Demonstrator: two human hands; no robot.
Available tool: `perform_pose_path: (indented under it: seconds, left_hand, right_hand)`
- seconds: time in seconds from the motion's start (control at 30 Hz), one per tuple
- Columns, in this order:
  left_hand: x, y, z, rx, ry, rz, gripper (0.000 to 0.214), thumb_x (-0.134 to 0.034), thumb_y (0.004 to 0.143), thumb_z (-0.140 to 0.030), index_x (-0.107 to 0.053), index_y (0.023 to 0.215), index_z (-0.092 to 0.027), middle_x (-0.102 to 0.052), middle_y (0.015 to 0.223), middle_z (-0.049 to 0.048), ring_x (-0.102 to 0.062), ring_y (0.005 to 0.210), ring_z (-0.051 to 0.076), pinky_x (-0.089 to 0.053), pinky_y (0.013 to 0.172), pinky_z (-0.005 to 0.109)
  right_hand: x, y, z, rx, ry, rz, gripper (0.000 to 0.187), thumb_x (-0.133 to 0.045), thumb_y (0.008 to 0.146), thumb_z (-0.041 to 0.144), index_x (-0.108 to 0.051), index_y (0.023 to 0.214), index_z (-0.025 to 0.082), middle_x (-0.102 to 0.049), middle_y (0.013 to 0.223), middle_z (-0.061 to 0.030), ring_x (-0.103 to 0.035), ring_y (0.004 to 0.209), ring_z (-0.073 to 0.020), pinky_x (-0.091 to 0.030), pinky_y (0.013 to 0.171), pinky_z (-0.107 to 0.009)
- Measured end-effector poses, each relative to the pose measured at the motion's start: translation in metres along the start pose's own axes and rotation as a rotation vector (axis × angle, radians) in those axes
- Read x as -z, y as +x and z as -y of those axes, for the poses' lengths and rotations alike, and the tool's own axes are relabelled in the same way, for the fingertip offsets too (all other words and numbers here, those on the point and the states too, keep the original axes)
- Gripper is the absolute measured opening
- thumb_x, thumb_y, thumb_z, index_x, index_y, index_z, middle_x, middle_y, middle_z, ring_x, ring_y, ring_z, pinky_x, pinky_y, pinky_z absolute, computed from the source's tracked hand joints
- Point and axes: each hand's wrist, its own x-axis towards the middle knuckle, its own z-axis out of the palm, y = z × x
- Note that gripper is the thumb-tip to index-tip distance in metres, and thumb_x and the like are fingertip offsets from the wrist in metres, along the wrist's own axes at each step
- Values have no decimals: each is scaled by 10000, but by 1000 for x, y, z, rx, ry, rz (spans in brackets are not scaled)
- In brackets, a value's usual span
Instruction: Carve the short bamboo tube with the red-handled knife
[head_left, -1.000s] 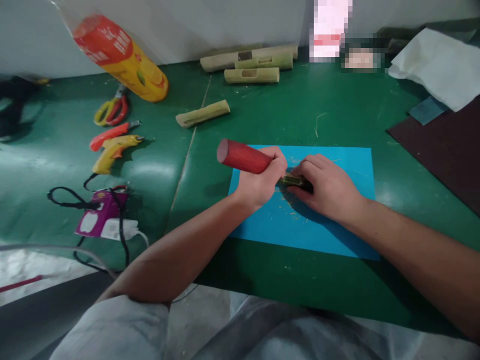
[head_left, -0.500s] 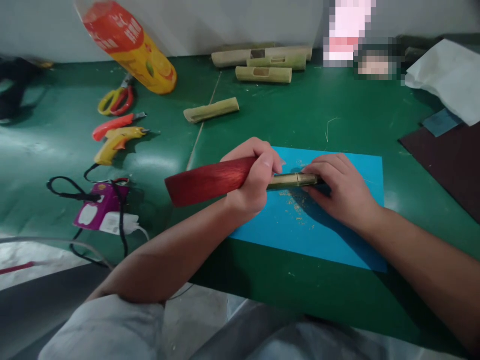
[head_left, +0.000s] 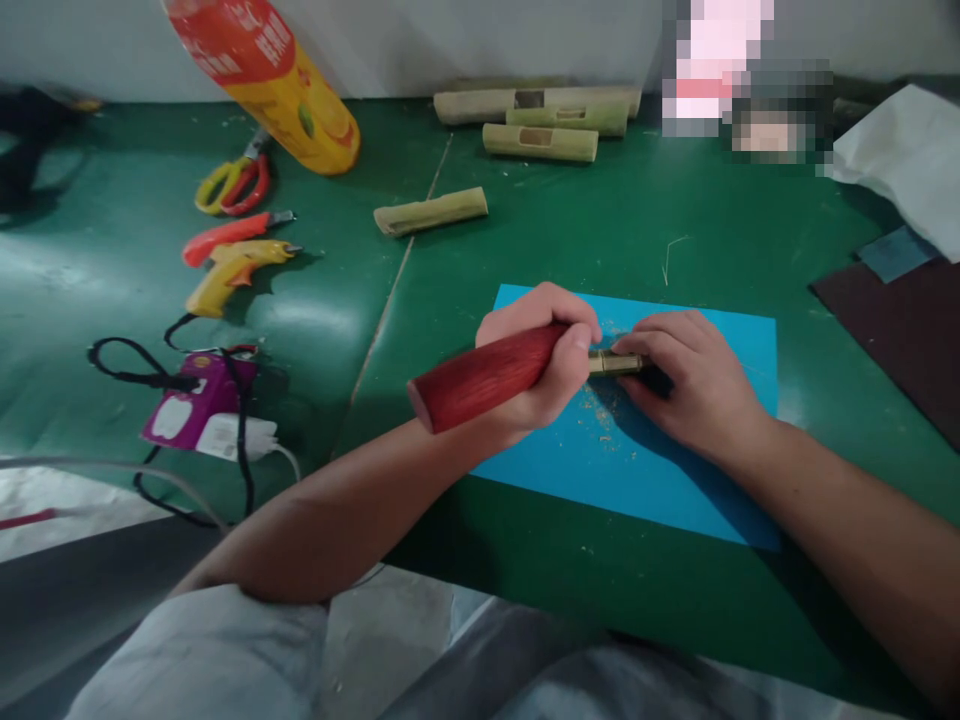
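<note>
My left hand (head_left: 551, 350) is closed around the red wooden handle (head_left: 487, 380) of a tool; its working end is hidden behind my fingers. A thin bamboo piece (head_left: 613, 362) with a node ring lies between my hands. My right hand (head_left: 686, 375) is closed on the right end of this piece and presses it down over the blue sheet (head_left: 540, 460). Close to the bamboo, the fingers of my left hand hide its left end. Fine tan shavings (head_left: 606, 415) are scattered on the sheet below.
Several cut bamboo tubes (head_left: 540, 143) lie by the wall, with a shorter bamboo piece (head_left: 431, 212) nearer. At left are an orange bottle (head_left: 315, 130), scissors (head_left: 236, 185), a red cutter (head_left: 229, 238), a yellow glue gun (head_left: 236, 275) and a purple power strip (head_left: 180, 405). Dark sheets (head_left: 892, 340) lie right.
My left hand has slid right along the bamboo towards my right hand, and the red handle has tilted and moved with it. My right hand stays on the bamboo's end.
</note>
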Motion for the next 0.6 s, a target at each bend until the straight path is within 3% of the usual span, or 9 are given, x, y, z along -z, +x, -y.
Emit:
perform_pose_path:
  seconds: [0.1,0.17,0.33,0.6]
  left_hand:
    - [-5,4,0,14,-138,-5,106,-721,1075,-368,-742,1040,-270,-650,734,-49,-553,579,117,-505,579,310]
    - [-7,7,-1,34,-182,11,115,-737,1051,-322,-693,967,-255,-586,666,-71,-507,535,108,-476,555,303]
    - [-8,13,-7,62,4,103,276,-724,1023,-371,-627,799,-243,-657,727,-20,-623,659,144,-535,617,322]
    - [-11,7,-4,52,114,124,272,-725,1023,-433,-689,828,-247,-774,802,8,-692,713,163,-557,626,312]
  right_hand:
    - [3,0,4,-4,-5,4,193,-721,1001,252,-734,1193,261,-838,1203,-120,-773,1063,-357,-583,882,-530]
    - [5,1,7,-21,-2,15,184,-742,997,300,-735,1175,255,-835,1185,-126,-769,1045,-360,-582,887,-537]
    - [6,1,10,-67,-54,58,199,-764,998,336,-771,1177,249,-830,1108,-121,-723,954,-332,-548,850,-515]
    - [3,1,13,-45,-80,93,152,-726,1035,343,-793,1088,218,-770,1001,-131,-662,900,-309,-517,804,-489]
